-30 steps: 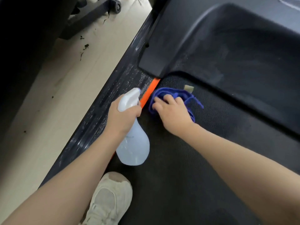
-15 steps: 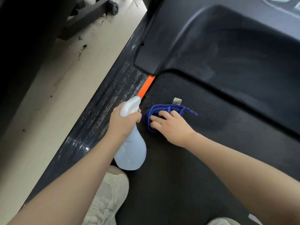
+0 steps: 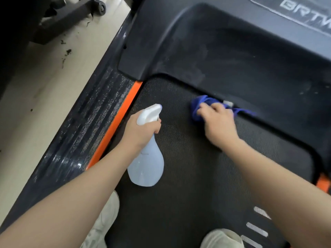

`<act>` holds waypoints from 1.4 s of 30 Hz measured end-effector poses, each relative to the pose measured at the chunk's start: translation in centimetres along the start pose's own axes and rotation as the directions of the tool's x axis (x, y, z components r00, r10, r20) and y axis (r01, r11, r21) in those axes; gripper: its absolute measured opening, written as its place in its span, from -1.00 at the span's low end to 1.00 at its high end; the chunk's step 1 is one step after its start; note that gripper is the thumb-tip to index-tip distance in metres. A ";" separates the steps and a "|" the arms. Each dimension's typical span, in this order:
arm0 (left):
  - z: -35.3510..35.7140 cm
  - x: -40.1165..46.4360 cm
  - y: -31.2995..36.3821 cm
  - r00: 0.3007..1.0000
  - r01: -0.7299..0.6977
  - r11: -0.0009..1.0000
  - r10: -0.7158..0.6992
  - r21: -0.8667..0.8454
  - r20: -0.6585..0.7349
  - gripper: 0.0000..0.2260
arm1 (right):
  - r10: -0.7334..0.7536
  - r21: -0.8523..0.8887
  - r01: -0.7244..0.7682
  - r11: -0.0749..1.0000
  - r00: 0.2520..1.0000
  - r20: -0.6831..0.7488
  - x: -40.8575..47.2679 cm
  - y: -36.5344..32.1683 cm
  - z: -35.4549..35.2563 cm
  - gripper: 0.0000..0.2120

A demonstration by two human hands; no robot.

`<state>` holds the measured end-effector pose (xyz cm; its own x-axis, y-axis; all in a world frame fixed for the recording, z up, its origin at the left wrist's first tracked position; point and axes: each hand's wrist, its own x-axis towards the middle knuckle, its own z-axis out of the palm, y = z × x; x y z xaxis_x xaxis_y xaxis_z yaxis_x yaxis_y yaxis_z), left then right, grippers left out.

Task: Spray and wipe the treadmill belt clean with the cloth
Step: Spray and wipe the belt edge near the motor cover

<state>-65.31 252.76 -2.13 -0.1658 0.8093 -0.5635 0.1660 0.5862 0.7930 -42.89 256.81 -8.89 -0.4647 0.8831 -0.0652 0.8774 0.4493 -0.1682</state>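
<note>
Black treadmill belt (image 3: 188,176) underfoot. Left hand (image 3: 141,133) wrapped tight round spray bottle (image 3: 147,167), arm stretched forward. Right hand (image 3: 217,122) pressing down, fingers curled on blue cloth (image 3: 197,108) near belt's front edge.

Left hand (image 3: 138,130) grips spray bottle (image 3: 147,161) above treadmill belt (image 3: 188,176); right hand (image 3: 217,122) presses blue cloth (image 3: 196,109) at belt's front edge.

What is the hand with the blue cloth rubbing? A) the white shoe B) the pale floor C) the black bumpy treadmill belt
C: the right hand presses the crumpled blue cloth onto the black textured treadmill belt, near the motor cover's edge.
</note>
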 end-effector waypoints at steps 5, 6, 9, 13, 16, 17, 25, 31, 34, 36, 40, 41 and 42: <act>2.2 0.4 0.1 0.998 0.023 0.999 -0.026 0.039 0.059 -0.64 | 0.007 0.064 -0.006 0.998 1.000 -0.020 -6.4 -1.8 1.6 -0.70; 2.7 0.5 0.1 0.997 0.027 0.999 -0.030 0.046 0.068 -0.62 | -0.119 0.069 0.118 0.991 0.993 0.011 -7.8 -2.7 1.9 -0.71; 4.0 0.7 0.1 0.995 0.017 0.997 -0.024 0.072 0.101 -0.60 | -0.279 0.057 0.276 0.960 0.959 0.048 -7.3 -0.5 1.3 -0.73; 5.2 0.8 0.3 0.989 0.010 0.995 -0.025 0.102 0.147 -0.54 | 0.332 0.179 -0.317 0.931 0.941 -0.058 -4.2 2.6 -0.3 -0.70; 6.1 0.7 0.8 0.987 0.025 0.992 -0.044 0.125 0.156 -0.54 | 0.185 0.114 -0.182 0.977 0.983 -0.016 -7.4 0.2 0.8 -0.69; 6.4 0.7 0.8 0.987 0.023 0.988 -0.047 0.150 0.154 -0.51 | 0.058 0.092 -0.061 0.994 0.998 0.031 -9.3 -0.8 1.3 -0.70; 12.1 -3.0 0.2 0.907 -0.152 0.863 -0.072 0.481 0.416 -0.75 | 0.627 0.254 -0.607 0.753 0.779 0.002 -14.8 4.5 -2.5 -0.69; 17.2 -5.0 1.2 0.865 -0.260 0.841 -0.014 0.474 0.501 -0.93 | 0.878 0.435 -0.801 0.410 0.476 0.048 -18.7 4.2 -2.9 -0.67; 18.8 -5.7 1.6 0.854 -0.257 0.851 -0.021 0.457 0.519 -0.87 | 0.968 0.573 -0.798 0.188 0.249 0.029 -19.2 4.7 -3.6 -0.66; 18.8 -5.7 1.7 0.854 -0.241 0.865 -0.027 0.441 0.519 -0.83 | 0.973 0.577 -0.797 0.179 0.231 0.017 -19.6 4.9 -4.0 -0.65; 16.2 -3.7 1.9 0.921 -0.195 0.891 0.022 0.409 0.389 -0.55 | 0.942 0.560 -0.786 0.261 0.334 0.030 -18.7 4.0 -3.9 -0.62; 15.1 -3.0 1.9 0.941 -0.173 0.903 0.033 0.394 0.336 -0.52 | 0.933 0.558 -0.778 0.287 0.360 0.023 -18.0 3.6 -3.6 -0.62; 14.1 -2.1 1.9 0.958 -0.144 0.918 0.036 0.369 0.284 -0.50 | 0.919 0.548 -0.770 0.327 0.395 0.007 -16.9 3.3 -3.2 -0.62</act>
<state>-50.96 252.68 -2.71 0.1235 0.8074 -0.5770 0.5353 0.4354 0.7238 -31.73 243.78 -5.16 0.6220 0.7603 -0.1872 0.5791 -0.6076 -0.5436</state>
